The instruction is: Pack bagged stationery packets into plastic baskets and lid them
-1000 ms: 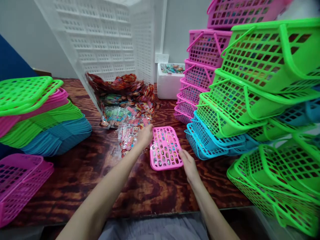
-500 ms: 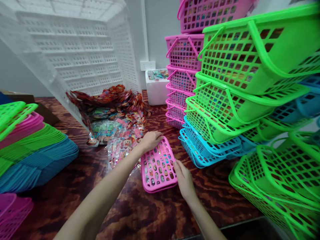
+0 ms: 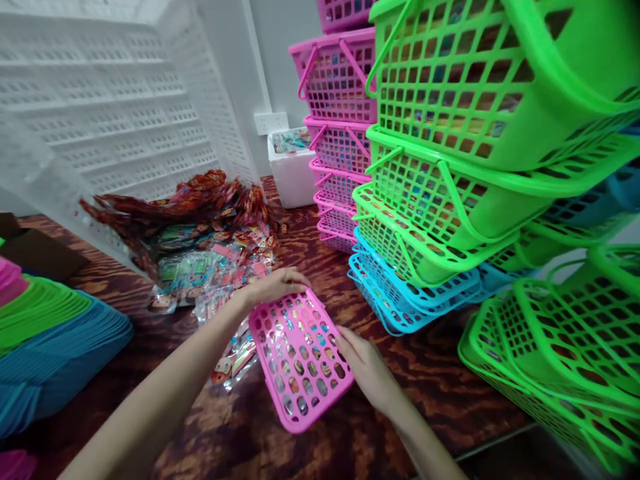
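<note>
A pink plastic basket (image 3: 295, 343) is between my two hands, its face of oval holes turned up toward me. Small colourful items show through the holes. My left hand (image 3: 277, 285) grips the far left edge, its fingers curled over the rim and partly hidden. On the right side, my right hand (image 3: 364, 363) clasps the edge with the thumb on top; its other fingers are out of sight beneath. Clear packets of small colourful goods (image 3: 239, 357) lie on the table just left of the basket.
A tilted white crate (image 3: 125, 120) spills red packets (image 3: 200, 193) at the back left. Stacked green baskets (image 3: 440, 193), pink baskets (image 3: 340, 87) and blue baskets (image 3: 415, 300) line the right. Nested blue baskets (image 3: 75, 340) stand left. A white foam box (image 3: 295, 170) sits behind.
The pink basket has turned and tilted, its near end now lower left and closer to me. Both hands keep hold of it. The camera view has shifted.
</note>
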The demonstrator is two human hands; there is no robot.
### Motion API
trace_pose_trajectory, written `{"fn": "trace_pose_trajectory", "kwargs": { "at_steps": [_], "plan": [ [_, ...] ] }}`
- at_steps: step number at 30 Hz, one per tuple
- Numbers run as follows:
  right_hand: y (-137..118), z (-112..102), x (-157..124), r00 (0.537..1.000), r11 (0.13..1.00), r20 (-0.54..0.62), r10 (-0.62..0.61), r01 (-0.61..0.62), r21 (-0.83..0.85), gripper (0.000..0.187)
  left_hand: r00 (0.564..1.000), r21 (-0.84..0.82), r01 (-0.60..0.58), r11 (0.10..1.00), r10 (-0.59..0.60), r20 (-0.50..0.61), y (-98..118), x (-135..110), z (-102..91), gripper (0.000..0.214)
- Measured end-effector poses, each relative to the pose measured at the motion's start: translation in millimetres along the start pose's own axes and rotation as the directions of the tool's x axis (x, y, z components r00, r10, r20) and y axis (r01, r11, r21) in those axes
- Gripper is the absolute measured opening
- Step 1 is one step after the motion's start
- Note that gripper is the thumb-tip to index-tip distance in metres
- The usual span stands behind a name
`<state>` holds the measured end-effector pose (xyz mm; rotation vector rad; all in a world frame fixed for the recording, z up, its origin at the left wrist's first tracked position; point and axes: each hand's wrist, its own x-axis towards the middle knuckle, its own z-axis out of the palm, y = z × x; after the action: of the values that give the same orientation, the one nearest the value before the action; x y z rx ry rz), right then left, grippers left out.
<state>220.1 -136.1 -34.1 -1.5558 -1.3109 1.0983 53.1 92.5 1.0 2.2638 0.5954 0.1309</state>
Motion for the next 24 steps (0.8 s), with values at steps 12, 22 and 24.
{"fn": "trace_pose_trajectory", "kwargs": {
  "at_steps": [12,22,24],
  "plan": [
    [-9.1,19.7,4.4,0.994,0.990,0.111,-0.018,0.034,-0.140,0.035,0.958,-0.204,0.195,0.959,-0.231,-0.169,5.0,-116.7,41.0,0.029],
    [-0.1,21.8,-5.9,0.999,0.999,0.030,0.019,-0.020,0.039,0.031,0.926,-0.215,0.186,0.959,-0.244,-0.286,12.7,-135.4,62.1,0.032],
    [0.6,22.5,-6.5,1.000,0.999,0.020,0.011,-0.012,0.046,0.031,0.952,-0.024,0.160,0.987,-0.161,-0.260,18.9,-135.2,61.6,0.035]
  ]
}}
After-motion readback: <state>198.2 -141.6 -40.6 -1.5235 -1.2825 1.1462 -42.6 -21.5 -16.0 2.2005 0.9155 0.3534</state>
